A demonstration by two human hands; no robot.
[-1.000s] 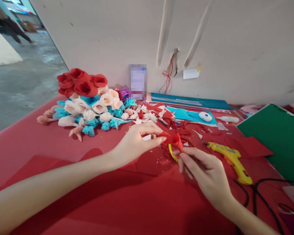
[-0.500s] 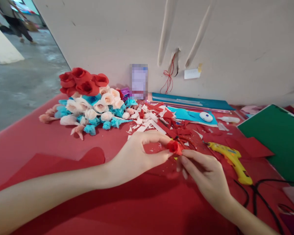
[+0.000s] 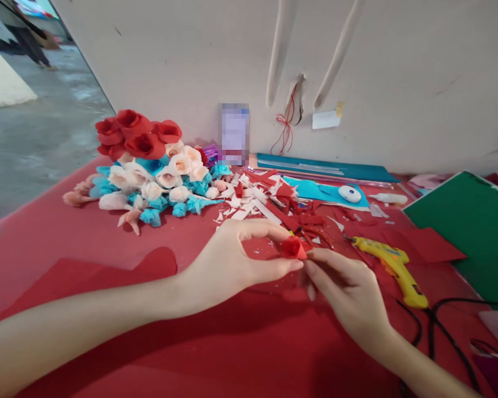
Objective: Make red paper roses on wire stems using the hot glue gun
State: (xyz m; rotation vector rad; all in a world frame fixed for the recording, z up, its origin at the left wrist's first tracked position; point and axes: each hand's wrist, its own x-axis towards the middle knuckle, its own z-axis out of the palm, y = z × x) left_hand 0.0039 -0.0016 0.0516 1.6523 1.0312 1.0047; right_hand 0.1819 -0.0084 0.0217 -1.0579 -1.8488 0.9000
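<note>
A small red paper flower [image 3: 292, 248], rolled into a bud, is held between my two hands above the table. My left hand [image 3: 236, 257] pinches it from the left between thumb and fingers. From the right, my right hand [image 3: 348, 290] grips its pointed base with thumb and forefinger. Under and behind the bud lie red and white paper scraps [image 3: 269, 204]. To the right of my right hand rests a yellow glue gun [image 3: 392, 268]. Red paper sheets [image 3: 87, 282] lie beyond my left forearm.
Finished red flowers [image 3: 135, 132] and pale pink flowers [image 3: 168, 177] are heaped at the back left. A phone [image 3: 234, 132] leans on the wall. Green board [image 3: 473, 226] and black cable [image 3: 456, 337] occupy the right. A white oval object [image 3: 349, 193] sits on blue paper [image 3: 315, 190].
My left thumb has slid slightly right along the underside of the bud, and the bud has turned a little. Both hands stay in nearly the same place. A person in the background has moved.
</note>
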